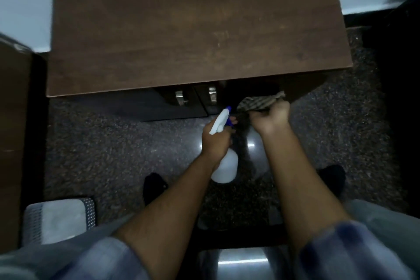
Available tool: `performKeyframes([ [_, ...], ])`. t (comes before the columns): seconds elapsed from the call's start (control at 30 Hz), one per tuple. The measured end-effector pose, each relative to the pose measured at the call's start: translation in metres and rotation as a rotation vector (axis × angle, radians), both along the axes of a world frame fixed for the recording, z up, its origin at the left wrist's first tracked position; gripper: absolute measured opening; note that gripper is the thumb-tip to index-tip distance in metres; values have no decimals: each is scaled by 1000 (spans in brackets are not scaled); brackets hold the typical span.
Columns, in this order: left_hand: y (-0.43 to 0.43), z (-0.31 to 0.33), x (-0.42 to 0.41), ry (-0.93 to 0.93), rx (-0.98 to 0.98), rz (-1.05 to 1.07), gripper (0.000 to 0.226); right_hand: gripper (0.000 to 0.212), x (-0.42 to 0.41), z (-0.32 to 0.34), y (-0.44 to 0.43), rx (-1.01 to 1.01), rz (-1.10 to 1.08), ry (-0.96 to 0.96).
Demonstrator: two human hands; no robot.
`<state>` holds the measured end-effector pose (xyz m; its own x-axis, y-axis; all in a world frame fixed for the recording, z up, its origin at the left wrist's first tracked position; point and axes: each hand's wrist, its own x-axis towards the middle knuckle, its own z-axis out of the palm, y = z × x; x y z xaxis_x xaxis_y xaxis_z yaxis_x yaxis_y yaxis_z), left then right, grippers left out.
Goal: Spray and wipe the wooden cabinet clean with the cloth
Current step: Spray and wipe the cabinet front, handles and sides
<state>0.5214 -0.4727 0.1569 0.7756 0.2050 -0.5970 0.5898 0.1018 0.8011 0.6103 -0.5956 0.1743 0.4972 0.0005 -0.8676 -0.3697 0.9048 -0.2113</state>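
A dark brown wooden cabinet fills the upper half of the head view, seen from above, with two metal door handles below its front edge. My left hand grips a white spray bottle by the neck; its blue nozzle points up toward the cabinet front. My right hand holds a brown checked cloth against the cabinet's front, just under the top edge at the right. The lower front of the cabinet is in shadow.
Speckled dark floor lies in front of the cabinet. Another brown piece of furniture stands at the left edge. A grey padded item sits at lower left. My feet stand on the floor below the hands.
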Motion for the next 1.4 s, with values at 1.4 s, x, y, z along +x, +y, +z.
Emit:
performKeyframes([
  [1.4, 207, 108, -91, -142, 175, 666, 40, 45, -40, 148, 289, -135, 211, 3],
])
